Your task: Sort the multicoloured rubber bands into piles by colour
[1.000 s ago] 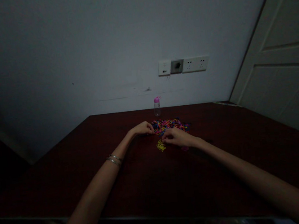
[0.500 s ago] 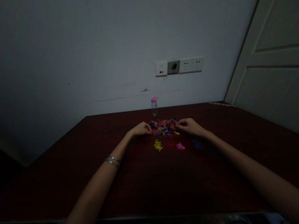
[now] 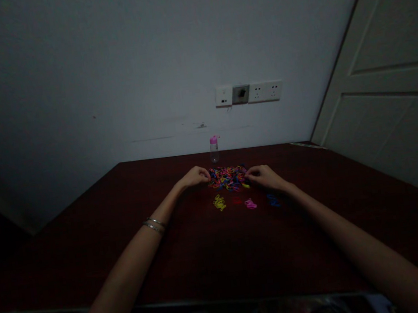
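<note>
A mixed pile of small, brightly coloured loops that look like elastic hair ties (image 3: 228, 177) lies on the dark red table (image 3: 220, 246). My left hand (image 3: 197, 175) rests at the pile's left edge with its fingers curled in. At the right edge, my right hand (image 3: 262, 175) has thumb and forefinger pinched together against the loops. Whatever either hand holds is too small to see. Nearer me lie sorted groups: yellow loops (image 3: 219, 203), dim red loops (image 3: 237, 201), pink loops (image 3: 250, 203) and blue loops (image 3: 273, 200).
Behind the pile stands a clear bottle with a pink cap (image 3: 214, 149). The wall behind carries a row of sockets (image 3: 249, 93). A white panelled door (image 3: 390, 83) is at the right. Below the table's front edge, several items sit in shadow.
My left hand has shifted slightly up and away from me along the pile's left edge. My right hand stays pinched at the right edge. The whole view has moved a little.
</note>
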The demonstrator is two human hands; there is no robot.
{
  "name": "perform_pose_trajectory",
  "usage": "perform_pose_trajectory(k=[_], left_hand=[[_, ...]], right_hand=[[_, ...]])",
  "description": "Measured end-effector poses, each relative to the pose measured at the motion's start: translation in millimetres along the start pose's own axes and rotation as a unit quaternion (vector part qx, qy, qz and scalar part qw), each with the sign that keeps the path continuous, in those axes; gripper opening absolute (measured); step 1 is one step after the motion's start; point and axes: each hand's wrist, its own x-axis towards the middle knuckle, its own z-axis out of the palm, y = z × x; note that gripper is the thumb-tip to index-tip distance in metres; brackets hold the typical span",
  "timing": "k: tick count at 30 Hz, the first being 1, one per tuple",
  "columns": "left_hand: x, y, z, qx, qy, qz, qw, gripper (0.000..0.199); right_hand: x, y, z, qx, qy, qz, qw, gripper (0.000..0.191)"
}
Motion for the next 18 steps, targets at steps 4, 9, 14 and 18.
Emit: perform_pose_trajectory(k=[4,9,14,18], left_hand=[[0,-1,1.2,-0.018,0.011,0.0,1.0,0.017],[0,4,2.6,-0.024,0.03,-0.003,0.999,0.016],[0,11,4.5,-0.038,0.043,-0.005,0.998,0.019],[0,11,5.9,-0.032,0.056,-0.006,0.998,0.021]], right_hand=[[-1,0,0,0.003,0.003,-0.004,1.0,0.031],[-2,-2,-1,0.008,0.003,0.001,1.0,0.03],[-2,-2,-4,0.008,0.006,-0.001,1.0,0.029],[-1,2,-5,0.002,0.004,0.002,1.0,0.03]])
